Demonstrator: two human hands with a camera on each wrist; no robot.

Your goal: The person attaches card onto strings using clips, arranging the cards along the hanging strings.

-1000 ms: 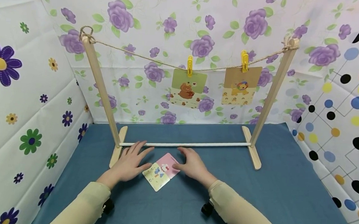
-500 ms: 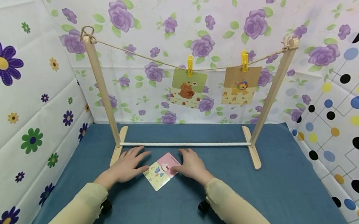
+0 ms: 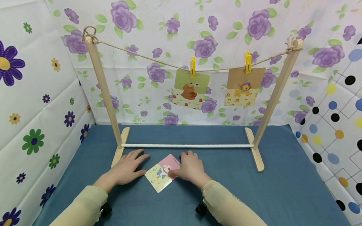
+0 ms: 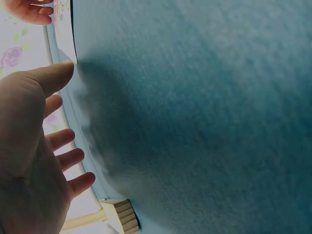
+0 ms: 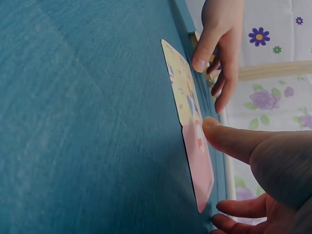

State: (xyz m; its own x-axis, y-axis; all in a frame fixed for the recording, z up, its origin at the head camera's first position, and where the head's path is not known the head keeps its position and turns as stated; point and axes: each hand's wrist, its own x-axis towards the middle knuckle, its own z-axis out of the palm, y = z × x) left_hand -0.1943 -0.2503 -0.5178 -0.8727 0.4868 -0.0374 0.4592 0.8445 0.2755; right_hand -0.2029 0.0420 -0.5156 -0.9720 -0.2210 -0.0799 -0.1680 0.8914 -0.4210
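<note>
A pink and yellow card (image 3: 157,179) with cartoon figures lies on the blue cloth between my hands. My left hand (image 3: 125,168) rests at its left corner with fingers spread; in the left wrist view the thumb (image 4: 56,78) is at the card's corner, and contact is hard to tell. My right hand (image 3: 191,167) is over the pink half, thumb (image 5: 222,134) above or on the card's face and fingers beyond its far right edge, partly covering it. Neither hand has lifted the card.
Behind the hands stands a wooden frame with two posts (image 3: 103,90), a white rod (image 3: 188,146) and a rope (image 3: 140,56). Yellow clothespins hold a green bear card (image 3: 191,89) and a brown lion card (image 3: 244,86) on the rope. Patterned cloth walls surround the table.
My right hand has moved left, its thumb further over the pink half. The left hand has drawn back slightly to the left, off the rod and the card's face.
</note>
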